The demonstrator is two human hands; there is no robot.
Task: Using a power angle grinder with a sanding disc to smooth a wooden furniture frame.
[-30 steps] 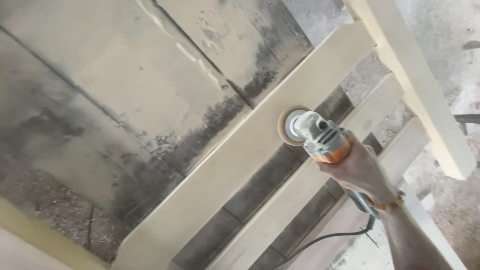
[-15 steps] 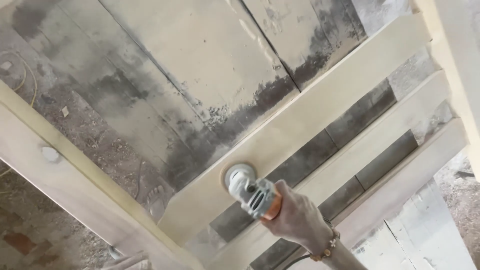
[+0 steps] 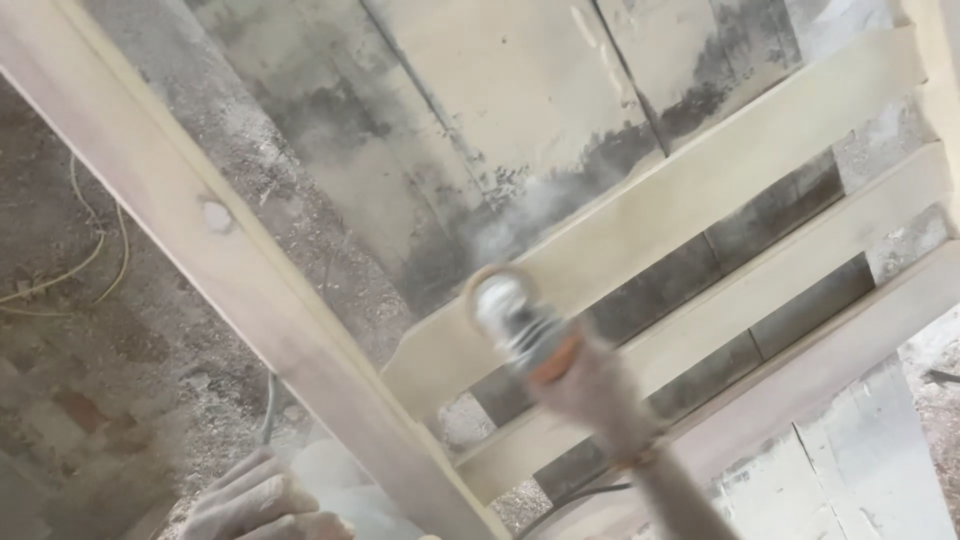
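Observation:
My right hand (image 3: 595, 390) grips a grey and orange angle grinder (image 3: 520, 325), blurred by motion. Its round sanding disc (image 3: 487, 295) presses on a pale wooden slat (image 3: 700, 180) of a furniture frame, near the slat's left end, and a puff of dust (image 3: 520, 225) rises there. My left hand (image 3: 262, 503), coated in dust, rests at the bottom edge beside the thick frame post (image 3: 250, 300), fingers curled against the wood.
Two more parallel slats (image 3: 760, 270) lie below the sanded one. Dusty floor slabs (image 3: 480, 120) show behind the frame. A yellowish cord (image 3: 95, 250) lies on the sawdust at left, and the grinder's black cable (image 3: 575, 495) trails down.
The grinder has slid left and down along the slat toward its end. The view has swung so the frame post and my left hand come into sight.

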